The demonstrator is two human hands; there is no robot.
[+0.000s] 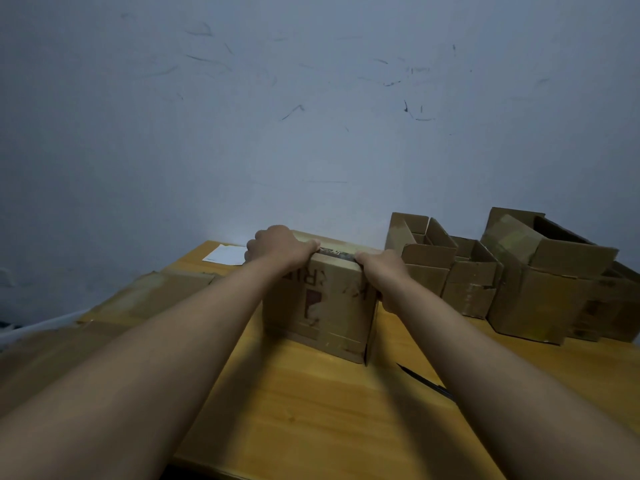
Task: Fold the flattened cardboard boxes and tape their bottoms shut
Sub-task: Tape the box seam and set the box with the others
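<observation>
box top (341,249) hidden behind both hands, fingers out of sight, rightmost boxes (620,299) cut off

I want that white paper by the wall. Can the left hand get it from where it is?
Probably yes. The white paper lies flat on the table just beside the left hand, with nothing between them. The hand would first have to let go of the box.
</observation>
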